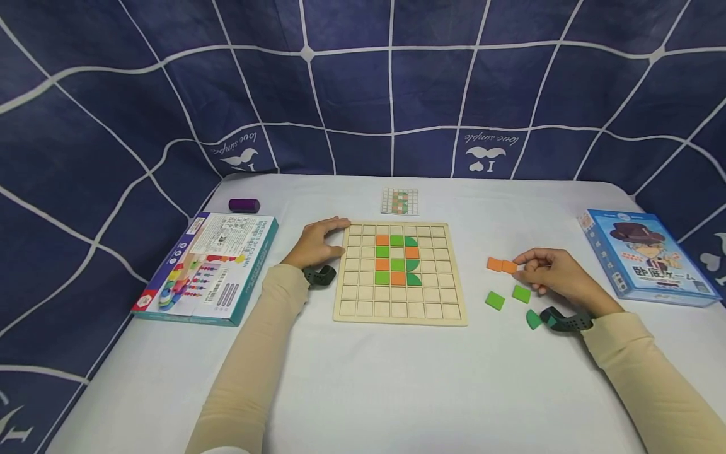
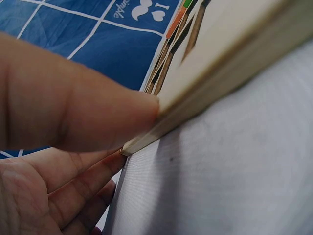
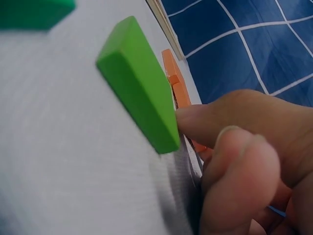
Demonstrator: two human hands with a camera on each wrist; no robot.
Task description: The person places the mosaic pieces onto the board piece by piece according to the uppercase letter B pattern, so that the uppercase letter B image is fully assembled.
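A wooden grid board [image 1: 391, 316] lies flat on the white table. Orange squares, green squares and dark green quarter-round pieces [image 1: 411, 241] fill part of its middle. My left hand [image 1: 319, 243] rests at the board's far left corner, fingers fairly straight, its thumb [image 2: 98, 107] pressing the side edge. Off to the right, my right hand [image 1: 549, 272] pinches an orange square tile [image 1: 508, 267] between thumb and index finger. Another orange tile [image 1: 494, 263] lies against it. Two light green tiles [image 1: 495, 301] and a dark green quarter-round piece [image 1: 532, 320] lie nearer me.
Behind the board is a small pattern card [image 1: 400, 202]. A white and teal game box [image 1: 207, 268] stands at the left, with a purple cylinder [image 1: 244, 205] beyond it. At the far right lies a blue game box [image 1: 649, 255]. Dark blue cloth [image 1: 363, 88] hangs behind the table.
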